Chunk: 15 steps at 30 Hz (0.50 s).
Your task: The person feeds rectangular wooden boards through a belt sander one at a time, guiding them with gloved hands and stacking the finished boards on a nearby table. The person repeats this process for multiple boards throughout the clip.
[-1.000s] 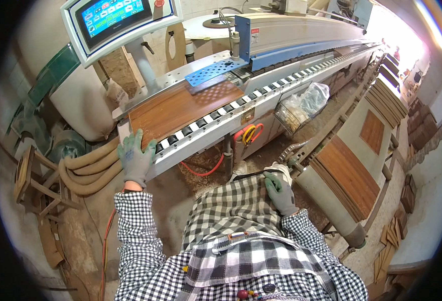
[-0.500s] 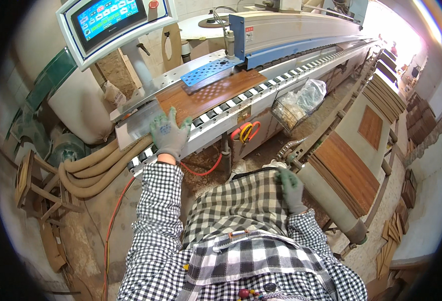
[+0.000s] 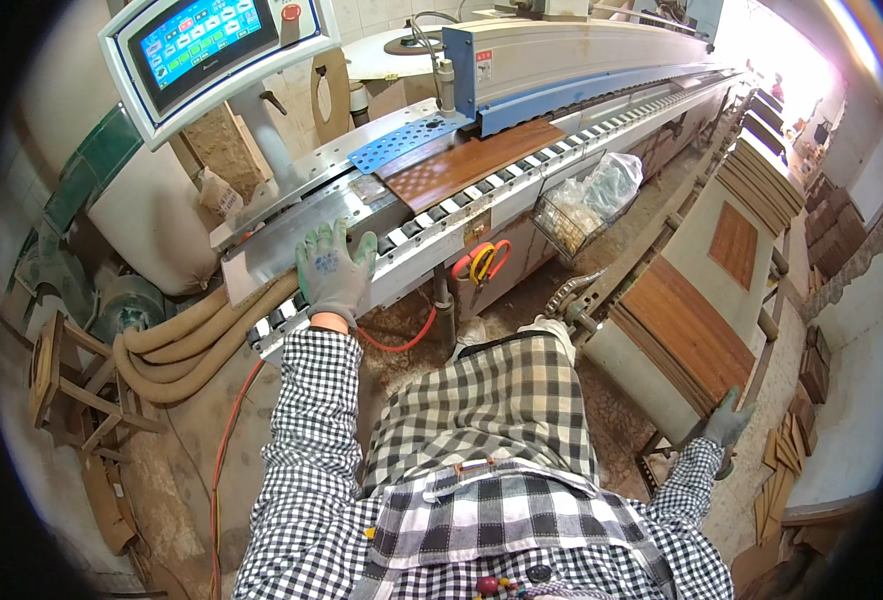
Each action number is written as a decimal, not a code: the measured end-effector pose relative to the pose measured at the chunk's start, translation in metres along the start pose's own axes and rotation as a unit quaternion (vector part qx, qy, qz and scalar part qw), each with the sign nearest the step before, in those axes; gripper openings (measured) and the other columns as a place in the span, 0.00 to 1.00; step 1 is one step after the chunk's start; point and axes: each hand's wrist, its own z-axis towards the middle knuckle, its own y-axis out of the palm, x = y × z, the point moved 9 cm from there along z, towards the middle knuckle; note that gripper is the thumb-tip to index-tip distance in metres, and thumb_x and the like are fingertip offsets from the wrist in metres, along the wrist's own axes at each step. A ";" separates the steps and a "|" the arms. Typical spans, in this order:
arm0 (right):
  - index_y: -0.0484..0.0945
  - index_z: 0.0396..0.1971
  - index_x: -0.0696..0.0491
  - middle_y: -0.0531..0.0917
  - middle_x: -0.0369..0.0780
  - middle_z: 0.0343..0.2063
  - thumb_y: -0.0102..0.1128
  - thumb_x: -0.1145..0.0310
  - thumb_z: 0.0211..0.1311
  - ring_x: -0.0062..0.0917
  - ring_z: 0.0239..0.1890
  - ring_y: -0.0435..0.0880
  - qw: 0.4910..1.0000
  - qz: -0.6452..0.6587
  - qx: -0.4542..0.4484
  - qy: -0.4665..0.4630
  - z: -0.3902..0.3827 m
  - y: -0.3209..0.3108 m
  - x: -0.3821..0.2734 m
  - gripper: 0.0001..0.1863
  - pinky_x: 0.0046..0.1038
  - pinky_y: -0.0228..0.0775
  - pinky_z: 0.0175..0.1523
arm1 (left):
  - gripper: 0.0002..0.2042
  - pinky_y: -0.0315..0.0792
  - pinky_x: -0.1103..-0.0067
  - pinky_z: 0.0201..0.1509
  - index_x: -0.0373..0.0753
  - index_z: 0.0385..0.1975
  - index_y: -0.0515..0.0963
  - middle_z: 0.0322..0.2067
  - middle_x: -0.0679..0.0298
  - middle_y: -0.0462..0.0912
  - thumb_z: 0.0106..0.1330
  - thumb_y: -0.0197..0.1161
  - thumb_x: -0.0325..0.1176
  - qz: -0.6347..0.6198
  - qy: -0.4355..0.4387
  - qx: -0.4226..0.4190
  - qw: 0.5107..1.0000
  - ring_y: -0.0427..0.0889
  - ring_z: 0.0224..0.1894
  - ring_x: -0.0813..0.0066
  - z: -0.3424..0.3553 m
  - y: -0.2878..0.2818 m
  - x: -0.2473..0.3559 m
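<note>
My left hand [image 3: 333, 272], in a grey-green glove, rests with its fingers apart on the near end of a long machine's metal bed, beside the conveyor track [image 3: 461, 205]. Ahead of it, a brown wood-grain board [image 3: 466, 168] lies on the bed, partly beneath a blue perforated plate [image 3: 401, 146]. Over on the right, my gloved right hand [image 3: 727, 422] reaches the near corner of a stack of brown wood-grain panels [image 3: 686, 330]. Its fingers look stretched out at the stack's edge, and no panel is lifted.
A control screen [image 3: 206, 45] stands at upper left. Scissors [image 3: 481, 262] with red handles and a wire basket [image 3: 566, 225] holding plastic bags hang on the machine's side. Thick hoses [image 3: 186, 365] curve beside a wooden stool [image 3: 86, 385]. Rollers [image 3: 769, 328] carry the stacks.
The board has slid forward along the track, away from my left hand, which stays near the same place. My right hand has swung from beside my apron out to the panel stack.
</note>
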 end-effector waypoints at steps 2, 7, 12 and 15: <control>0.71 0.62 0.63 0.78 0.53 0.58 0.56 0.42 0.69 0.38 0.58 0.78 0.989 0.094 -0.096 0.063 0.025 0.033 0.059 0.39 0.35 0.70 0.62 | 0.35 0.50 0.62 0.77 0.45 0.67 0.70 0.67 0.54 0.70 0.70 0.48 0.64 -0.004 0.005 -0.002 1.000 0.62 0.72 0.55 0.003 0.003 0.005; 0.73 0.62 0.60 0.78 0.51 0.58 0.56 0.37 0.67 0.42 0.57 0.77 0.950 0.161 -0.210 0.165 0.008 0.034 0.055 0.40 0.36 0.67 0.63 | 0.34 0.50 0.62 0.77 0.45 0.66 0.71 0.67 0.55 0.70 0.70 0.48 0.64 -0.002 0.001 0.005 1.000 0.63 0.72 0.56 -0.001 -0.003 -0.002; 0.77 0.55 0.66 0.82 0.50 0.51 0.58 0.37 0.66 0.38 0.49 0.80 0.949 0.181 -0.099 0.238 -0.019 -0.010 0.055 0.41 0.38 0.73 0.54 | 0.34 0.50 0.62 0.76 0.45 0.66 0.71 0.67 0.55 0.71 0.70 0.49 0.63 -0.004 0.003 0.007 1.000 0.63 0.72 0.56 -0.002 -0.003 -0.001; 0.76 0.56 0.66 0.81 0.49 0.51 0.62 0.42 0.65 0.37 0.48 0.80 0.934 0.180 -0.050 0.304 -0.025 -0.018 0.097 0.38 0.37 0.75 0.53 | 0.33 0.51 0.62 0.76 0.44 0.65 0.72 0.66 0.55 0.71 0.70 0.49 0.63 -0.001 0.012 0.017 1.000 0.64 0.71 0.56 -0.001 -0.002 0.001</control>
